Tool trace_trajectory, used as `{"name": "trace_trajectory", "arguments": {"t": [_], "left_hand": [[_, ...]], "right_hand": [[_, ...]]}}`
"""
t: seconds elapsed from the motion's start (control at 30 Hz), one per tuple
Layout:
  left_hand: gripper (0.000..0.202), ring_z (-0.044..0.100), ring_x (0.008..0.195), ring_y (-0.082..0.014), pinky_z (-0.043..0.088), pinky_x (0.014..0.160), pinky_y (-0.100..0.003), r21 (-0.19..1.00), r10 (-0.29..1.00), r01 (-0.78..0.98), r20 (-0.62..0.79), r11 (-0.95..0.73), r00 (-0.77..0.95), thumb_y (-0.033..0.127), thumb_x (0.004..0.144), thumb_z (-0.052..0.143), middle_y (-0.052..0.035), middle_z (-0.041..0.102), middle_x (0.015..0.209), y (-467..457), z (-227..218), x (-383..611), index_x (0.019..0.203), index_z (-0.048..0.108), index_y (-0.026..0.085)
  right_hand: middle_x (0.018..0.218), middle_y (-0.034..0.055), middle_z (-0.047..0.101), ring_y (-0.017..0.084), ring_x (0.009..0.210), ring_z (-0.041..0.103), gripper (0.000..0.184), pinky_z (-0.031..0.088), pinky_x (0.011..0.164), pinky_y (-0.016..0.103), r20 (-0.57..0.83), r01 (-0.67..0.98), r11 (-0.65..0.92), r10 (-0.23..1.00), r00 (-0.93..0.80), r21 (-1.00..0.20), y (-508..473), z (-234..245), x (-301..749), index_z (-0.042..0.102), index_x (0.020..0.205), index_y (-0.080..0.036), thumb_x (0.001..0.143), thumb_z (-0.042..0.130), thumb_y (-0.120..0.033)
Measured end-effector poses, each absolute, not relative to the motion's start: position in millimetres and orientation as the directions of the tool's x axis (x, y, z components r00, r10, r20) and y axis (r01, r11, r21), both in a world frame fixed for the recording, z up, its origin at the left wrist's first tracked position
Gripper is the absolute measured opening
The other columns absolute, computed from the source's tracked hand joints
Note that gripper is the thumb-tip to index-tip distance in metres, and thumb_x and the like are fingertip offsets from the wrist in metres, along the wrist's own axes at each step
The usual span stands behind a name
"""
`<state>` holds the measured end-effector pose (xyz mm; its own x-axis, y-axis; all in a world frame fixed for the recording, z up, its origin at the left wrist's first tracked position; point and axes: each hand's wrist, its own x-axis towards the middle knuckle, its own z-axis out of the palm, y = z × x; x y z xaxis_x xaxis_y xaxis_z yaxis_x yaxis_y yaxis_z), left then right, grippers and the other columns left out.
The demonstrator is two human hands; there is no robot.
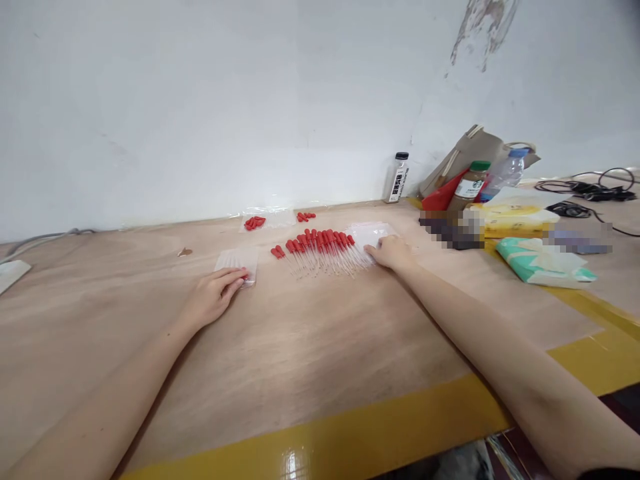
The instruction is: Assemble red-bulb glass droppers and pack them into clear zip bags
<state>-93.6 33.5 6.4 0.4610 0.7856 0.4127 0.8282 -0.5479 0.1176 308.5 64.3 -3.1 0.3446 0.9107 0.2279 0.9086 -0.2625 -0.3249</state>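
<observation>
My left hand (215, 293) is on a clear plastic bag (239, 257) with thin clear tubes inside. Its fingers and thumb close together over the bag's lower part, where a bit of red shows at the fingertips. To the right lies a fanned row of droppers (320, 245) with red bulbs pointing away and thin clear stems toward me. My right hand (394, 252) lies at the right end of the row, thumb and fingers apart, touching flat clear plastic bags (367, 233). Its fingertips are partly hidden.
Loose red bulbs (255, 223) lie on a plastic sheet near the wall, with more red bulbs (306, 217) beside it. At the right stand a black-capped bottle (397, 179), a green-capped bottle (470, 187), a bag (460, 157) and tissue packs (543, 261). Cables (585, 192) lie beyond.
</observation>
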Motion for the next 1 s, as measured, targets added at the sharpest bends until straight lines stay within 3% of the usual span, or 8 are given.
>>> {"name": "trace_trajectory", "arguments": {"t": [0.17,0.33,0.43,0.57,0.67,0.77,0.9,1.0], "left_hand": [[0.037,0.05,0.11,-0.0218,0.038,0.096,-0.04,0.136,0.761,0.81,0.459,-0.571,0.459,0.042,0.087,0.037,-0.0065,0.056,0.117,28.8,3.5,-89.9,0.111,0.055,0.022],[0.03,0.045,0.115,-0.0224,0.036,0.099,-0.042,0.108,0.688,0.777,0.55,-0.62,0.472,0.038,0.085,0.042,-0.0059,0.057,0.114,23.5,-0.5,-83.3,0.106,0.057,0.022],[0.027,0.043,0.117,-0.023,0.033,0.101,-0.044,0.086,0.646,0.741,0.564,-0.666,0.515,0.035,0.085,0.044,-0.0053,0.057,0.113,14.4,-0.8,-70.8,0.103,0.059,0.022],[0.031,0.04,0.121,-0.0224,0.034,0.101,-0.041,0.142,0.638,0.674,0.505,-0.725,0.581,0.033,0.085,0.045,-0.0054,0.051,0.121,-5.1,2.1,-44.0,0.113,0.054,0.022],[0.048,0.037,0.123,-0.0228,0.033,0.102,-0.039,0.201,0.644,0.653,0.522,-0.73,0.559,0.033,0.084,0.047,-0.0082,0.041,0.131,-18.9,5.3,-26.9,0.129,0.036,0.02],[0.054,0.036,0.123,-0.0236,0.034,0.101,-0.039,0.23,0.624,0.6,0.487,-0.767,0.611,0.031,0.083,0.048,-0.0094,0.035,0.136,-26.8,7.6,-18.9,0.132,0.029,0.021],[0.032,0.046,0.115,-0.0215,0.042,0.093,-0.037,0.256,0.562,0.501,0.42,-0.827,0.712,0.026,0.085,0.044,-0.0087,0.043,0.13,-27.6,6.1,-19.3,0.117,0.046,0.022],[0.019,0.054,0.104,-0.0191,0.046,0.086,-0.032,0.244,0.523,0.465,0.463,-0.851,0.716,0.024,0.084,0.048,-0.0096,0.053,0.116,-24.8,1.8,-22.8,0.1,0.055,0.019]], "right_hand": [[0.102,0.0155,0.057,0.03,0.104,0.047,0.032,0.038,0.084,0.044,0.274,0.819,-0.283,0.845,0.46,-0.5,68.8,-12.6,310.9,0.067,0.085,-0.016,0.069,0.058,-0.042],[0.101,0.0167,0.054,0.031,0.104,0.044,0.026,0.036,0.085,0.045,0.277,0.782,-0.301,0.816,0.507,-0.545,72.0,-15.5,314.4,0.067,0.074,-0.014,0.071,0.056,-0.037],[0.105,0.0141,0.051,0.026,0.105,0.044,0.024,0.034,0.089,0.041,0.405,0.795,-0.163,0.79,0.46,-0.585,67.4,-5.9,313.3,0.063,0.081,-0.014,0.075,0.053,-0.035],[0.102,0.0093,0.052,0.019,0.102,0.048,0.018,0.035,0.09,0.034,0.661,0.711,0.458,0.75,0.013,-0.534,38.8,16.8,296.3,0.058,0.075,-0.016,0.077,0.054,-0.033],[0.101,0.0071,0.054,0.018,0.099,0.051,0.015,0.037,0.089,0.033,0.596,0.504,0.738,0.667,-0.447,-0.448,8.7,24.8,274.0,0.058,0.07,-0.019,0.076,0.058,-0.032],[0.103,0.0066,0.055,0.017,0.096,0.052,0.012,0.04,0.086,0.031,0.468,0.392,0.814,0.571,-0.675,-0.428,-10.4,20.3,257.0,0.06,0.071,-0.019,0.076,0.06,-0.03],[0.103,0.007,0.056,0.017,0.098,0.053,0.011,0.04,0.087,0.032,0.374,0.409,0.817,0.558,-0.741,-0.408,-17.8,12.7,251.2,0.062,0.074,-0.018,0.076,0.06,-0.028],[0.113,0.0098,0.054,0.02,0.108,0.048,0.022,0.038,0.093,0.035,0.371,0.436,0.811,0.572,-0.732,-0.39,-25.1,11.6,249.3,0.062,0.093,-0.018,0.075,0.06,-0.032]]}}
